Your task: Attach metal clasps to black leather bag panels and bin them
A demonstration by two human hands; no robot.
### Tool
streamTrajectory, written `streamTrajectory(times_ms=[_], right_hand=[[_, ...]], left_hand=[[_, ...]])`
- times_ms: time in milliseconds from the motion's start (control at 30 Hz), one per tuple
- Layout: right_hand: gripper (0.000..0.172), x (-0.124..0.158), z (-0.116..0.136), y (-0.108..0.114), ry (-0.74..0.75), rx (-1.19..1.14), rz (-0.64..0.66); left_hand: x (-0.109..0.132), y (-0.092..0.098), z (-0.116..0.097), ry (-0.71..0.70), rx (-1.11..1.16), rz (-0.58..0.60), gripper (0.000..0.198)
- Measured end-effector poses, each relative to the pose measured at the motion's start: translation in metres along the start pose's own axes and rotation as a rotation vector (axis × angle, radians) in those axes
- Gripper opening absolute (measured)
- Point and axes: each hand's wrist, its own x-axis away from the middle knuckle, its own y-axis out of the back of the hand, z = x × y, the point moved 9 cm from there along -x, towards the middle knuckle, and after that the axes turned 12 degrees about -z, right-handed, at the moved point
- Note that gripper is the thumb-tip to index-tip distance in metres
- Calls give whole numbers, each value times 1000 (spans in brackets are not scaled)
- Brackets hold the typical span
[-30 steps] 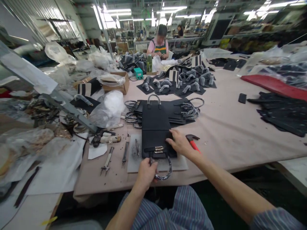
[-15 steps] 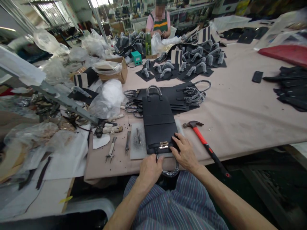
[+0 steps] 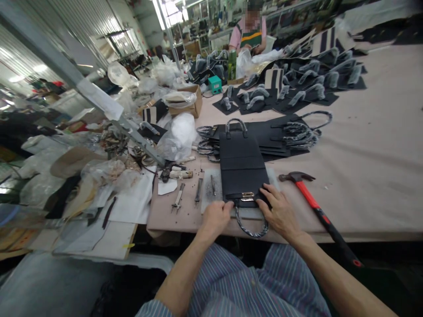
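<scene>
The black bag piece (image 3: 243, 165) lies across a pale slab (image 3: 207, 189), its far end over stacked black panels (image 3: 272, 137), its gold clasp (image 3: 247, 194) and one wrapped handle (image 3: 251, 234) at the near end. The left hand (image 3: 216, 219) curls at the near left corner; I cannot tell whether it grips. The right hand (image 3: 280, 212), half spread, touches the near right edge, left of a hammer (image 3: 310, 199)

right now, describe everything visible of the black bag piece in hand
The black bag piece is long, flat and leathery, with crosswise lines, goldish hardware and a looped handle at each end. It lies over a pale board and stacked black pieces, right hand touching its near right corner, left hand at its near left.
</scene>
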Motion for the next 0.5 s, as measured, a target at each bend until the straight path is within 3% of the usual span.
streamTrajectory(times_ms=[133, 200, 333, 500], right_hand=[[38, 0, -11, -1, -32, -95, 24], [39, -1, -18, 1, -36, -173, 77], [50, 2, -24, 9, -13, -342, 204], [60, 6, -20, 15, -26, -352, 176]], left_hand=[[-33, 59, 54, 125, -222, -238, 32], [-51, 72, 81, 160, -328, -209, 30], [-81, 61, 113, 171, -359, -11, 36], [-95, 41, 107, 170, -323, 197, 32]])
